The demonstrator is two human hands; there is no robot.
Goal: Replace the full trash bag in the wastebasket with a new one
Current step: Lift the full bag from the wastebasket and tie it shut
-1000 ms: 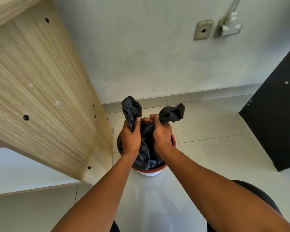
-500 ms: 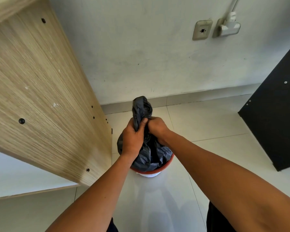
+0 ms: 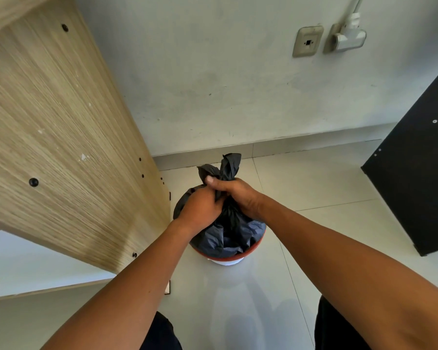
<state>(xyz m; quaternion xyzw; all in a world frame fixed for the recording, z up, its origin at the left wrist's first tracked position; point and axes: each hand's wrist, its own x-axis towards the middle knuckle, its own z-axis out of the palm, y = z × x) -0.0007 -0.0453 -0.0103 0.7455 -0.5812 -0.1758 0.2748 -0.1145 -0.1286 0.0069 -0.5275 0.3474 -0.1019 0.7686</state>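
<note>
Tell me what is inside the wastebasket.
A black trash bag fills the wastebasket. Both the left hand and the right hand grip its bunched top. The bag hides its contents and the basket's inside.

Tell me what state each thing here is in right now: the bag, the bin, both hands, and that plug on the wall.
Black trash bag: still in the bin, neck gathered, two ends sticking up.
Wastebasket: upright on the floor, bag inside.
Left hand: grips the bag's neck.
Right hand: grips the bag's neck, touching the left hand.
White plug: plugged into the wall socket.
Wall plate: nothing plugged in.
</note>
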